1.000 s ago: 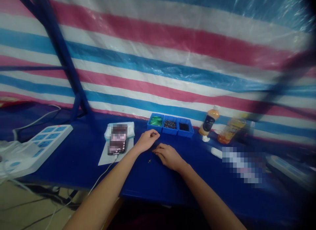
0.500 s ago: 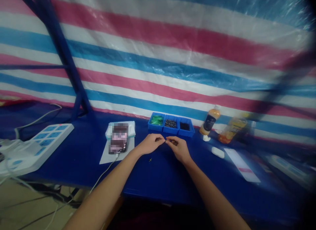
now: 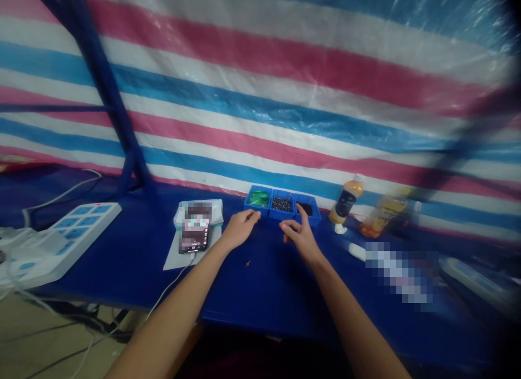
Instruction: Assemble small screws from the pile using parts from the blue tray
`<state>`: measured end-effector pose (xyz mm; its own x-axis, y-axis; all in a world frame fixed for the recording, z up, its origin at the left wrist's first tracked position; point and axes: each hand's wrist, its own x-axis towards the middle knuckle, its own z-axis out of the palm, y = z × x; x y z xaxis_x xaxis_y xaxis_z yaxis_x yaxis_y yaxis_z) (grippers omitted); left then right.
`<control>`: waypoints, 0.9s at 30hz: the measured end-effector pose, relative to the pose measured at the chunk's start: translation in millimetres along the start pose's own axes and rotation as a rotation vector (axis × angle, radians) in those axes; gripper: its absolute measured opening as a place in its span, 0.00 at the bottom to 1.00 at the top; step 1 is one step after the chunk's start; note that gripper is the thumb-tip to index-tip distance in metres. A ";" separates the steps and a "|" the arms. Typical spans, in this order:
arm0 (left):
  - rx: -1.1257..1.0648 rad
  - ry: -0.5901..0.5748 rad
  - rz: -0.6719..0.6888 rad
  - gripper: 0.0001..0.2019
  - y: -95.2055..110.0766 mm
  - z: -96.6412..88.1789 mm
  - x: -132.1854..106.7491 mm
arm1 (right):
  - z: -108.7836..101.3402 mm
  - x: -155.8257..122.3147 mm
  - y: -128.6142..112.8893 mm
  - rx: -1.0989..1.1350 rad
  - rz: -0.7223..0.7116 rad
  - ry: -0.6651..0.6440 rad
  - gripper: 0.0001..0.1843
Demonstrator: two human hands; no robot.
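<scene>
Left hand [image 3: 240, 231] loosely curled; right hand [image 3: 300, 237] open at blue three-bin tray [image 3: 281, 216] | hands apart, nothing visibly held | bins stocked | small dark part [image 3: 247, 264], possibly a screw, on table [image 3: 260, 297]

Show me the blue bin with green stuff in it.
The leftmost bin, holding green pieces. The middle bin holds dark speckled beads; the right bin holds something black.

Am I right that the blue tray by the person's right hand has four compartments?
No: the head view shows that the blue tray has three compartments, not four. It does sit by the right hand.
</scene>
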<state>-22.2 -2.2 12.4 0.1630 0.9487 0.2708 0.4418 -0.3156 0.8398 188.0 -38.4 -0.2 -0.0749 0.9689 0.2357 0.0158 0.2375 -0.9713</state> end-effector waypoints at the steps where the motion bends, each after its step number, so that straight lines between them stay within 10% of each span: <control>1: 0.016 -0.001 0.006 0.21 0.0 -0.3 -0.3 | -2.3 0.0 -0.4 -0.030 0.021 -0.029 0.40; 16: 0.100 -0.050 0.031 0.14 -4.1 8.2 -2.6 | 46.3 -34.0 -5.7 -0.914 -0.498 -0.631 0.17; 27: 0.127 -0.074 0.046 0.13 -7.4 7.3 -2.6 | 34.3 -23.9 4.4 -0.957 -0.455 -0.502 0.14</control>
<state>-19.5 -2.4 2.0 0.2483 0.9309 0.2679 0.5398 -0.3626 0.7597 155.6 -62.9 -11.3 -0.6483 0.6964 0.3078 0.6140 0.7173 -0.3296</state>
